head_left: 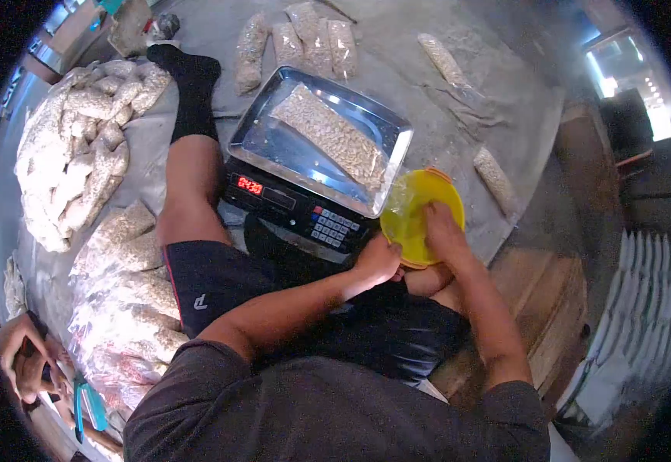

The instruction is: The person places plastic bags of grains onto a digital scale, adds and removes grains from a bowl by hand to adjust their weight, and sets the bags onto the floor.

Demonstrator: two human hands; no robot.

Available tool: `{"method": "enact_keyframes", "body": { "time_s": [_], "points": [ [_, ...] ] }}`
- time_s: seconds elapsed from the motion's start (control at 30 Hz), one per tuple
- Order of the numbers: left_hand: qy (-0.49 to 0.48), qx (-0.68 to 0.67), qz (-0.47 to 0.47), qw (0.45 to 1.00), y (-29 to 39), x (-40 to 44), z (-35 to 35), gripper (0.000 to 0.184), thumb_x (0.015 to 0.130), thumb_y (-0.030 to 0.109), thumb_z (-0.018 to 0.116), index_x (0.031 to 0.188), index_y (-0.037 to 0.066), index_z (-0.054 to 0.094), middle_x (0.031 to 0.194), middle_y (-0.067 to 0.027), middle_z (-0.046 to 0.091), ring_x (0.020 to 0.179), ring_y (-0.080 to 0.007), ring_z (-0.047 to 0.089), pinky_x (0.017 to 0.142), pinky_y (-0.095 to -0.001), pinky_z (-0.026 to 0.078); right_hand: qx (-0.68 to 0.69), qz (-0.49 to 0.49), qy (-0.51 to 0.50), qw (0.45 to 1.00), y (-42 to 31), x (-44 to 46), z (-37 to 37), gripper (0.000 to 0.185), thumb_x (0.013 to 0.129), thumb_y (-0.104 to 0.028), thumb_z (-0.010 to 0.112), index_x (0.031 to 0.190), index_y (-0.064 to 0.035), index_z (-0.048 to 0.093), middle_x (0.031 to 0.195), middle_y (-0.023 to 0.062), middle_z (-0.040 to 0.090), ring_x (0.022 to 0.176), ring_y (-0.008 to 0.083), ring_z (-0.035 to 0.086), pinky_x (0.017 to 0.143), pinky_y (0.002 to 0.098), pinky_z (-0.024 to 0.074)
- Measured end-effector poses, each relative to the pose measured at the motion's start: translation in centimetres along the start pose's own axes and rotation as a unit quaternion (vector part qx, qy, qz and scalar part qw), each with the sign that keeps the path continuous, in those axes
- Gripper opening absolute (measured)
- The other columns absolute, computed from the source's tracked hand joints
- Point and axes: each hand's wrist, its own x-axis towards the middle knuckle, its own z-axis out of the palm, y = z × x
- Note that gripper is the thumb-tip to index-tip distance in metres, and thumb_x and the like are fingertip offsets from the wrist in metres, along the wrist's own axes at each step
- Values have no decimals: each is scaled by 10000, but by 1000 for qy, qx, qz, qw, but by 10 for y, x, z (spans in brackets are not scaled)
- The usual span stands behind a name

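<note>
A yellow bowl [411, 231] with orange handles sits at my lap, right of the scale. My left hand [379, 260] is closed at the bowl's near left rim, on something I cannot make out. Inside the bowl is my right hand [443, 231], its fingers partly hidden. Clear plastic [399, 192] shows at the bowl's left side. On the steel tray [254, 138] of a digital scale [297, 208] lies a clear bag of pale pieces [332, 135]. The red display reads about 0.430.
Several filled bags [316, 42] lie beyond the scale, with two more [442, 60] [494, 182] to the right. Large heaps of filled bags [81, 146] are at the left. Another person's hands and arms [23, 346] show at lower left. Stacked white items [636, 292] stand at far right.
</note>
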Motion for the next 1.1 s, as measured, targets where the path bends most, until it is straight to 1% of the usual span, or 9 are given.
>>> {"method": "enact_keyframes", "body": {
  "time_s": [0.17,0.33,0.47,0.63,0.73,0.83,0.93,1.07,1.1],
  "points": [
    [-5,21,34,999,-3,-4,5,262,1022,139,415,1217,-21,485,870,-174,688,569,-215,676,482,-350,569,-70,124,51,988,76,18,48,299,958,-154,498,1192,3,596,1203,275,622,1142,401,611,952,455,491],
    [-5,36,38,999,1,-5,1,295,1018,171,428,1229,-35,443,840,-168,684,578,-228,684,492,-345,579,-28,-28,-140,989,5,-10,31,334,872,-121,627,1175,19,639,1162,263,662,1063,370,658,911,443,505],
    [-44,-37,14,998,-25,10,-2,321,996,180,439,1234,-35,443,820,-163,677,578,-229,683,497,-348,581,46,12,-50,998,-44,-24,10,305,884,-121,601,1144,29,655,1132,247,684,1038,354,668,907,436,508],
    [-19,43,39,998,1,-5,-5,267,1035,220,450,1201,21,513,796,-106,661,542,-183,626,480,-331,550,-9,-125,-96,987,-46,-24,15,347,933,-166,529,1196,36,632,1097,239,700,1028,358,670,945,446,496],
    [-34,52,12,998,24,-13,-7,279,1028,209,458,1222,16,511,807,-108,668,535,-181,623,493,-334,553,41,-202,28,978,-45,-13,18,379,926,-181,533,1233,32,593,1062,229,698,1006,383,663,928,453,503],
    [-57,53,2,997,-2,7,-7,328,994,180,425,1253,-17,465,808,-135,654,572,-199,652,474,-358,551,-20,-295,-19,955,-37,-20,21,379,952,-232,491,1209,30,583,1043,242,685,984,387,652,900,461,508],
    [-20,37,-5,999,-1,0,-4,315,991,150,429,1260,-12,455,813,-148,661,551,-218,657,481,-367,563,-139,-162,-43,976,0,-12,-5,337,841,-51,590,1168,27,604,1187,279,595,1104,441,590,930,468,491],
    [-12,22,31,999,-8,1,3,327,999,127,418,1299,-2,415,830,-156,659,545,-217,653,483,-361,568,-5,113,31,993,9,-10,-27,366,852,-35,555,1206,45,603,1188,291,613,1087,438,610,903,462,499],
    [-1,34,31,999,-8,2,5,334,1002,126,418,1311,0,404,835,-158,658,541,-214,649,484,-358,568,-24,107,18,994,15,-9,-13,355,867,-54,544,1202,46,602,1196,291,613,1080,434,615,897,459,501]
  ]
}}
